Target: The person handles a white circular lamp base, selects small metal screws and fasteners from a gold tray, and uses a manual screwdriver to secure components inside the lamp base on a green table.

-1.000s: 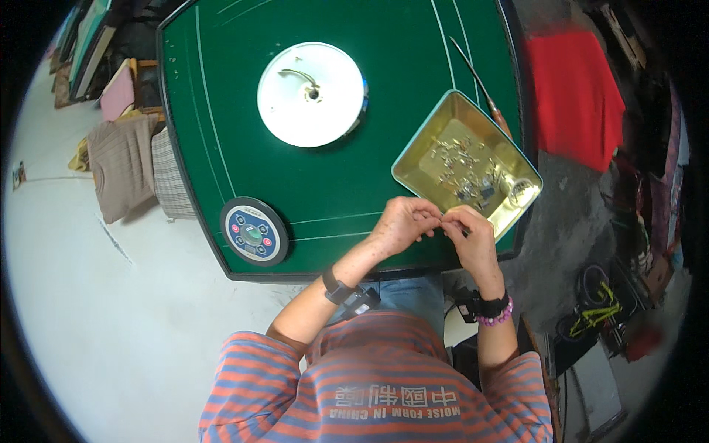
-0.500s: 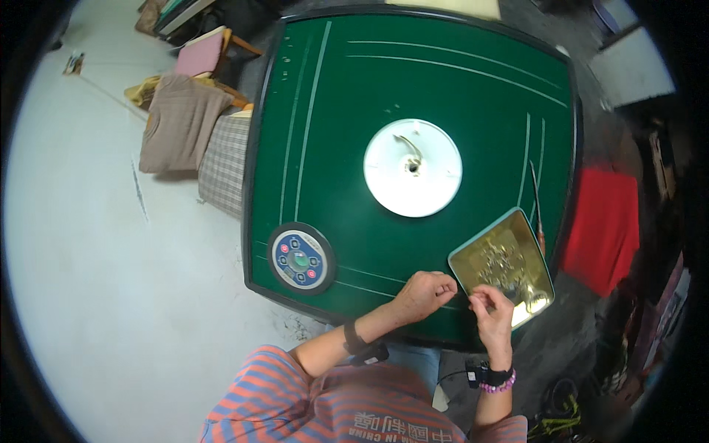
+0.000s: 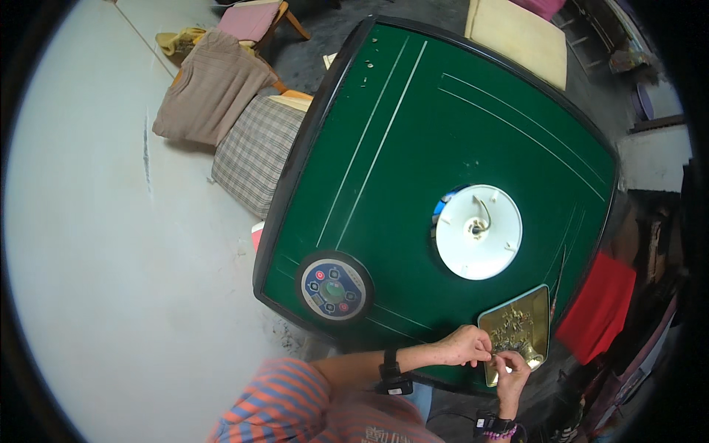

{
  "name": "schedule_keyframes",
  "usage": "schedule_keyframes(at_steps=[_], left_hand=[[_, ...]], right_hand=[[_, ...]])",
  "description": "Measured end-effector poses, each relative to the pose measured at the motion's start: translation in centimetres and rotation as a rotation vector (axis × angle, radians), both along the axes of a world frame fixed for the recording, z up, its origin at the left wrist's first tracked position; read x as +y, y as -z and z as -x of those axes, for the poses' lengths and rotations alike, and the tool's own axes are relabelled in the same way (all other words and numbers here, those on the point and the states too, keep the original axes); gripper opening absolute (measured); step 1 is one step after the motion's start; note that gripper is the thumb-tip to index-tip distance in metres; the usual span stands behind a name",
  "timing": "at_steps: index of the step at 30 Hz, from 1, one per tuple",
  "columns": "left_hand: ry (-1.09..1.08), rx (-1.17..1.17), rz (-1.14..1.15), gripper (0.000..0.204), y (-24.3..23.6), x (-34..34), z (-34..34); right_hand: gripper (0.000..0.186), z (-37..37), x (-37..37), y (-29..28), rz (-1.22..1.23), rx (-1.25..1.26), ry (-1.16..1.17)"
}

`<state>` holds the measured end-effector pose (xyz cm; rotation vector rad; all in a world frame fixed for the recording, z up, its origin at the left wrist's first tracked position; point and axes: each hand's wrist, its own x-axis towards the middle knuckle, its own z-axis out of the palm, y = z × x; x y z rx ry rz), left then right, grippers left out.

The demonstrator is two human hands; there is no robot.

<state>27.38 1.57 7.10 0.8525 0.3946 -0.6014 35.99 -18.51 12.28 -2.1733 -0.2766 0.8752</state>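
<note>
My left hand [image 3: 467, 345] and my right hand [image 3: 511, 375] meet fingertip to fingertip over the near left edge of a shallow metal tin [image 3: 538, 310]. Both are closed in a pinch, and whatever lies between the fingers is too small to name. Inside the tin lies a pile of small metal pieces [image 3: 511, 325], possibly screws. Beyond it, a white round disc [image 3: 495, 255] with a short wire [image 3: 485, 209] at its middle rests on the green table [image 3: 413, 221]. A thin tool with a reddish handle [image 3: 554, 306] lies just right of the tin.
A round control panel [image 3: 334, 289] with buttons is set in the table's near left part. Along the left side stand a chair with a checked cover [image 3: 258, 151] and a brown cushion [image 3: 214, 88]. A cream seat [image 3: 517, 40] is at the far edge, a red cloth [image 3: 598, 306] at the right.
My hands have come together, the left one moving right to meet the right one at the tin. The whole view has shifted and turned, and a dark blue part now shows behind the disc.
</note>
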Motion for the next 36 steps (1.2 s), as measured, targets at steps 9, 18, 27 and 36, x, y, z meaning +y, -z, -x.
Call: schedule_keyframes(at_steps=[9, 18, 27, 36], left_hand=[[-0.531, -0.065, -0.998, 0.020, 1.8, 20.6, 6.9], [-0.790, 0.240, -0.866, 0.010, 6.9, 32.9, 13.8], [-0.730, 0.336, -0.656, 0.017, 6.9, 33.9, 12.5], [-0.716, 0.370, -0.682, 0.020, 6.6, 34.3, 12.7]], right_hand=[[0.021, -6.5, 2.1, 1.5, 0.342, -0.177, -0.131], [0.014, -11.2, 34.3, -5.1, 0.002, -0.402, -0.746], [0.025, -11.6, 55.3, 2.7, -0.031, -0.398, -0.890], [0.026, -11.6, 66.2, 11.9, -0.080, -0.595, -0.641]])
